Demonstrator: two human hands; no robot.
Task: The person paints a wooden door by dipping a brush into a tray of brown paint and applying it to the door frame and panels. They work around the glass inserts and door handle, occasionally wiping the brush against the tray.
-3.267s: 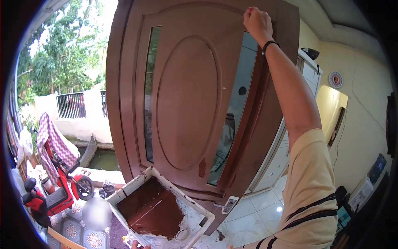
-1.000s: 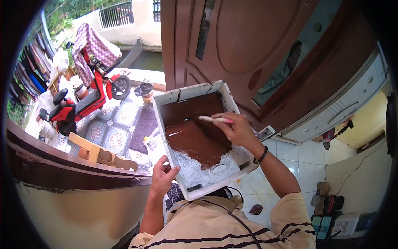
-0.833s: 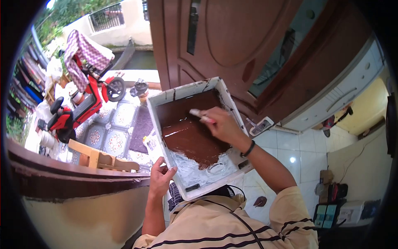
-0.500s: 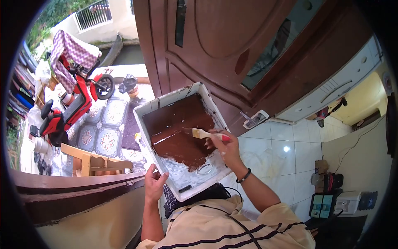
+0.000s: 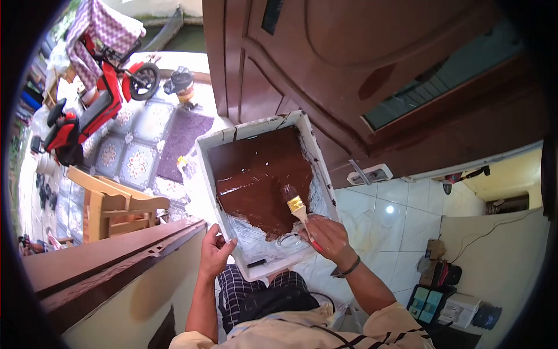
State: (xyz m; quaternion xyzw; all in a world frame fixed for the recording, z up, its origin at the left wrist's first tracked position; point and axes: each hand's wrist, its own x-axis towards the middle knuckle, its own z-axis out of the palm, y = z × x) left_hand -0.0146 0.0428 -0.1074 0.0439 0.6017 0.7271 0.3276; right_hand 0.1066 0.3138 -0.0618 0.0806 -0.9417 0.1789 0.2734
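A white paint tray with brown paint pooled across most of it is in front of me. My left hand grips its lower left rim, thumb over the edge. In my right hand is a paintbrush with a pale handle, red at its end, and a gold-coloured ferrule. Its dark bristles point away from me and touch the paint on the right side. A small dark piece lies at the tray's near end.
Beyond the tray stands a brown panelled door with a lever handle. At left are a wooden chair, a red scooter and a bagged bucket. A door frame edge runs close by my left arm. White floor tiles extend right.
The brush has turned from pointing left to pointing away, its bristles now down in the paint further right. My right hand has moved down and right. The whole view has shifted.
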